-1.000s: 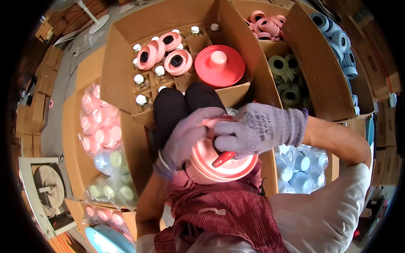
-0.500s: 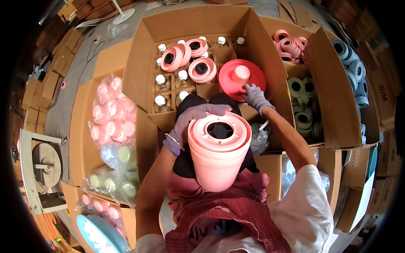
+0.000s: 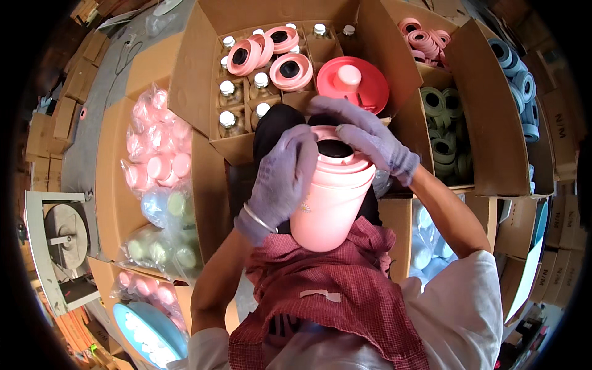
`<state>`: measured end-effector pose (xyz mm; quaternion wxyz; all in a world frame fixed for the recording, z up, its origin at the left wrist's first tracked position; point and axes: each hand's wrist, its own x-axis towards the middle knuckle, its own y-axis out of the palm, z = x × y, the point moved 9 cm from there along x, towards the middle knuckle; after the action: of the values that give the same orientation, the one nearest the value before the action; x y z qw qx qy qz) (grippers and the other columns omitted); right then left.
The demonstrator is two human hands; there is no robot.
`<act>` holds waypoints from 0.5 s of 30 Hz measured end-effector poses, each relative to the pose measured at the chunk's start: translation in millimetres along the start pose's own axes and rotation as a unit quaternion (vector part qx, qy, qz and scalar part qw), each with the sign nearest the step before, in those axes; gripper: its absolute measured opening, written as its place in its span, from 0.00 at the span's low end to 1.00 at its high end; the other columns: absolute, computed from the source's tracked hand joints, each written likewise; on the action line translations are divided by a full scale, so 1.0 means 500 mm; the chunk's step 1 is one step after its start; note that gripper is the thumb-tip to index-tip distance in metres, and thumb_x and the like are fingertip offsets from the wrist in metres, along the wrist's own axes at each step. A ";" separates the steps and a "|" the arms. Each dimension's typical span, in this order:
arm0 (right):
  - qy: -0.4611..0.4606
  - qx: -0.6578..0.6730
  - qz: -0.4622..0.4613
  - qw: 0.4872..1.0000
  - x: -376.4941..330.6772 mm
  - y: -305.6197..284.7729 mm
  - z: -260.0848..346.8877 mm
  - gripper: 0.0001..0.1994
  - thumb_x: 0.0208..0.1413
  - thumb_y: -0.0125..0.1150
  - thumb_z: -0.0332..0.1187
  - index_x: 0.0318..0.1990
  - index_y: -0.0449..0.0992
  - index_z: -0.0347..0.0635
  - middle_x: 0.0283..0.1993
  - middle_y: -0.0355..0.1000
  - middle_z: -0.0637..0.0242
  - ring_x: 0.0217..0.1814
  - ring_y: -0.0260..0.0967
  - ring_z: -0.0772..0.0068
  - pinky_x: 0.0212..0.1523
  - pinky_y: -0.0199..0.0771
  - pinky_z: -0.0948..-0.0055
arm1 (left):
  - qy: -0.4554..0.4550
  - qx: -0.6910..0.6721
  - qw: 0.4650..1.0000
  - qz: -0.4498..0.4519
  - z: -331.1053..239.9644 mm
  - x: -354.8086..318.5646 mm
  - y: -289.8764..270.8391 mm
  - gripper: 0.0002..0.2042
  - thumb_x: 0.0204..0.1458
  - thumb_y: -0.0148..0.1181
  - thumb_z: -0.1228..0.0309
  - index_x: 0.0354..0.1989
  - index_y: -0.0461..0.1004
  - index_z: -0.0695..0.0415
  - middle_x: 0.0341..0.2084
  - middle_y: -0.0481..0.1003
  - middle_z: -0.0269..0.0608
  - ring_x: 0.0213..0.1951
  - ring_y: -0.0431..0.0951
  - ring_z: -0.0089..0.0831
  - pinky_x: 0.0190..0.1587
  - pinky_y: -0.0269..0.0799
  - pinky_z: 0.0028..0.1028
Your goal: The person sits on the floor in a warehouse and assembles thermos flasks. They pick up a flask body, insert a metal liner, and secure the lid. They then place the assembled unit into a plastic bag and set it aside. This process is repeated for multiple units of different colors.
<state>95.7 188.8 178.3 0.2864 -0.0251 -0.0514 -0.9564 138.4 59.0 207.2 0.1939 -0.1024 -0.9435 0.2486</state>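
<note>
A pink bucket-like container (image 3: 332,213) stands upright over my lap, topped by a pink ring-shaped lid with a dark centre (image 3: 335,148). Both my hands wear pale purple gloves. My left hand (image 3: 280,176) curls against the container's left side and rim. From the right, my right hand (image 3: 373,139) lies over the lid's edge, fingers bent on it and partly hidden. Beyond them, a red round dish (image 3: 376,92) holds a short pink cylinder (image 3: 348,78). Several pink ring lids (image 3: 291,71) lie on white-capped bottles (image 3: 228,92) in a divided cardboard box (image 3: 185,92).
At left, a carton (image 3: 114,179) holds bagged pink caps (image 3: 160,166) and bagged green caps (image 3: 160,250). Green rings (image 3: 443,148), pink rings (image 3: 425,40) and blue rings (image 3: 524,86) fill cartons at right. A blue basin (image 3: 145,330) sits lower left, beside a grey metal frame (image 3: 43,246).
My right hand has left the red dish and come onto the container's lid. My left hand has shifted from the far rim to the container's left side. The container sits slightly further right.
</note>
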 end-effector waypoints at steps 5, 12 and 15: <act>0.022 -0.127 0.067 0.989 0.053 -0.019 -0.108 0.16 0.63 0.47 0.31 0.53 0.71 0.32 0.51 0.74 0.60 0.56 0.70 0.71 0.59 0.68 0.73 | 0.018 0.315 0.948 -0.050 -0.104 -0.043 0.006 0.22 0.55 0.57 0.57 0.44 0.70 0.67 0.45 0.69 0.51 0.42 0.75 0.49 0.39 0.77 0.38; 0.145 -0.135 0.016 0.980 0.021 -0.031 -0.067 0.24 0.63 0.52 0.42 0.60 0.67 0.34 0.58 0.69 0.58 0.60 0.66 0.72 0.61 0.64 0.74 | 0.023 -0.036 0.996 0.081 0.019 0.033 -0.027 0.11 0.61 0.48 0.71 0.45 0.73 0.65 0.39 0.75 0.49 0.41 0.76 0.41 0.41 0.74 0.29; 0.060 -0.053 -0.103 0.991 -0.025 -0.008 -0.022 0.25 0.64 0.52 0.43 0.61 0.66 0.32 0.61 0.65 0.57 0.62 0.63 0.71 0.61 0.64 0.74 | 0.028 -0.208 0.976 0.062 0.089 0.044 0.020 0.13 0.61 0.47 0.72 0.48 0.73 0.64 0.41 0.76 0.46 0.44 0.76 0.34 0.49 0.71 0.25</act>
<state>103.8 197.9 166.1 0.1875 0.0222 0.0145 -0.9819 100.9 55.1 173.5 0.1785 -0.2059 -0.9606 0.0552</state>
